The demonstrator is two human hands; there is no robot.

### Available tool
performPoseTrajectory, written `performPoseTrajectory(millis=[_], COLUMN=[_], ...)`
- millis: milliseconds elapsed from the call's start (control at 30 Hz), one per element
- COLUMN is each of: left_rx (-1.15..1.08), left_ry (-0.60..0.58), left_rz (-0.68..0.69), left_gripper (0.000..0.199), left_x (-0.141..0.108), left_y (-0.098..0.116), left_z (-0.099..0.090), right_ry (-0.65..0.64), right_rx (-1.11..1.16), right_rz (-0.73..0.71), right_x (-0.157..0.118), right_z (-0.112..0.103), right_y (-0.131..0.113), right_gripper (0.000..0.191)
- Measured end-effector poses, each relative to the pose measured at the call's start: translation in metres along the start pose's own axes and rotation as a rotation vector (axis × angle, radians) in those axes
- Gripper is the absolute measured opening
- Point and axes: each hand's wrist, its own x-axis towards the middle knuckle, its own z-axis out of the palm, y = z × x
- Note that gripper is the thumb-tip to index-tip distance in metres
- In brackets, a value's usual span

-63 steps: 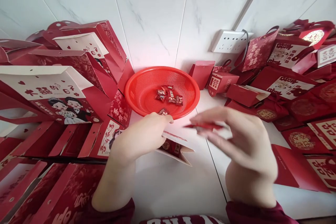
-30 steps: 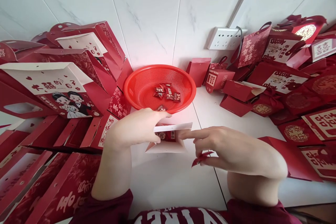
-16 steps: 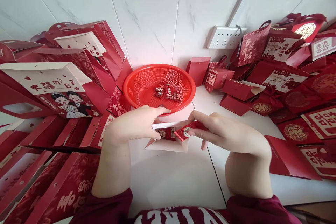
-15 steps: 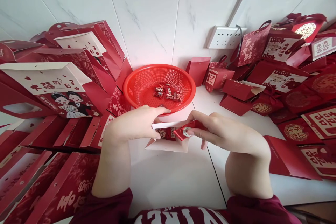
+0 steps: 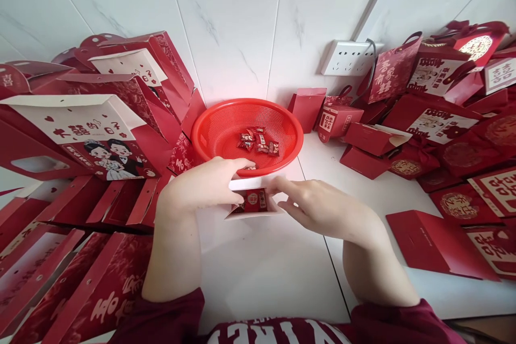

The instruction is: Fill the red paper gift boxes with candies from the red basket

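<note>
A small paper candy box with a white inside stands with its top open on the white table, in front of the red basket. Red-wrapped candies show inside it. My left hand grips the box at its left side, the thumb by the opening. At the right side, my right hand has its fingers bent round the edge and side flap, with no candy visible in it. Several wrapped candies lie in the red plastic basket just beyond.
Red gift boxes are stacked at the left, some printed with a cartoon couple. More red boxes and bags crowd the right. A power strip is on the tiled wall, and a red box lies near my right arm.
The red-wrapped candy that my right hand held over the box has left its fingers and now lies inside. My right hand has moved left onto the box's right edge.
</note>
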Motion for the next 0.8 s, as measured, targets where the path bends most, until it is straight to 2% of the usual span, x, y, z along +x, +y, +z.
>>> performPoseTrajectory(millis=[167,367,467,600,733,800], left_rx=[-0.031,-0.071,-0.061,-0.056,-0.046,-0.036], left_ry=[0.018,-0.038,0.0,0.075,0.054,0.031], left_rz=[0.02,0.046,0.061,0.056,0.081,0.107], left_gripper=[0.06,0.039,0.035,0.021,0.037,0.043], left_x=[-0.003,-0.002,0.001,0.002,-0.002,-0.001], left_y=[0.001,-0.001,-0.004,-0.002,0.008,0.011], left_z=[0.0,0.005,0.007,0.004,-0.001,-0.001], right_ry=[-0.045,-0.054,-0.05,0.072,0.274,0.316], right_rx=[0.063,0.094,0.093,0.082,-0.019,-0.078], right_rz=[-0.036,-0.06,-0.083,-0.111,-0.12,-0.117], right_x=[-0.005,-0.008,-0.008,-0.007,-0.001,0.003], right_z=[-0.005,-0.006,-0.007,-0.007,-0.005,-0.003], right_y=[0.002,0.004,0.006,0.01,0.015,0.019], right_gripper=[0.02,0.029,0.033,0.038,0.038,0.043])
